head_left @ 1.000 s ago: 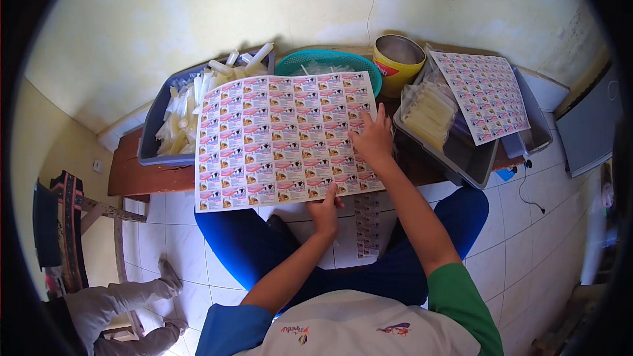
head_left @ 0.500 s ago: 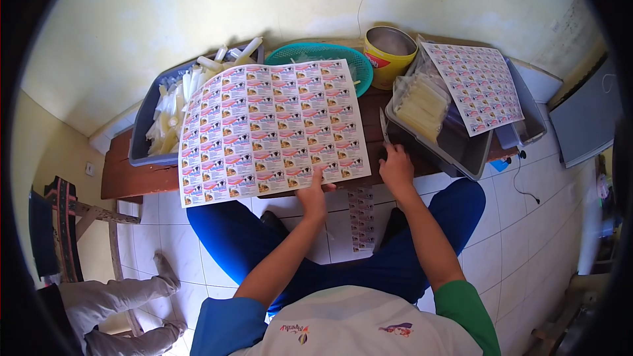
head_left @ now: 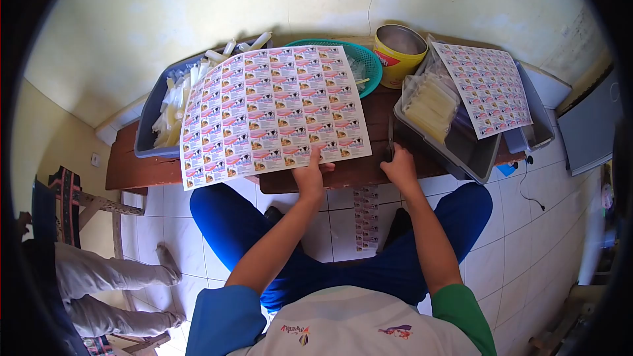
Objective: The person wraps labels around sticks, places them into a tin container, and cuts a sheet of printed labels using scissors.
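My left hand (head_left: 310,175) pinches the lower edge of a large white sheet of printed labels (head_left: 270,115), thumb on top and fingers beneath. The sheet carries rows of small pink, white and brown labels and bows a little toward its left side. To the right of the sheet, my right hand (head_left: 399,168) is closed around a slim bladed tool (head_left: 391,137) that points away from me. Its kind is unclear, and my fingers hide its handle. A cut strip of labels (head_left: 366,217) lies below the table edge, between my legs.
A grey tub (head_left: 148,133) of pale filled tubes stands left, partly behind the sheet. Further back are a green basket (head_left: 372,69) and a yellow tin (head_left: 399,59). Right, a grey bin (head_left: 471,158) holds pale packets beside another label sheet (head_left: 484,89). Someone's legs (head_left: 119,270) show at left.
The sheet's lower left corner has risen slightly, still in my left hand. My right hand has turned a little, and its tool now appears thinner. The whole view has shifted slightly.
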`<action>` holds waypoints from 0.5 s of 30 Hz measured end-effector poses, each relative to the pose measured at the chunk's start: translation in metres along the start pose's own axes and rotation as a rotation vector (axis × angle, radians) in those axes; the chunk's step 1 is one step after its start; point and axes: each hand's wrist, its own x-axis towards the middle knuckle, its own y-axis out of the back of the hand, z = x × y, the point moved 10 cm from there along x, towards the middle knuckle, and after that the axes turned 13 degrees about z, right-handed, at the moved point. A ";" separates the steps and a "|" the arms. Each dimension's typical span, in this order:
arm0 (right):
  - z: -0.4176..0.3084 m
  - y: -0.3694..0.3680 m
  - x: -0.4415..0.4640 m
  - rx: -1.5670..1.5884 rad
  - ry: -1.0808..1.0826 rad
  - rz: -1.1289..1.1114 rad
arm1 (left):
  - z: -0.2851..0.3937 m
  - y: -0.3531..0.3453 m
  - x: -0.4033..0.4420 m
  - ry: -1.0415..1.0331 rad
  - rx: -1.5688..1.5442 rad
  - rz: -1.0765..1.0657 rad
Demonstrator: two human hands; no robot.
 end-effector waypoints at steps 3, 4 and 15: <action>0.043 -0.028 -0.016 0.675 -0.443 -0.094 | -0.004 -0.001 0.009 -0.010 -0.010 -0.015; 0.037 -0.021 -0.021 0.675 -0.443 -0.096 | -0.005 -0.002 0.010 -0.008 -0.015 -0.021; -0.001 -0.042 -0.073 1.283 -0.534 -0.245 | -0.023 0.001 0.024 0.002 -0.074 0.008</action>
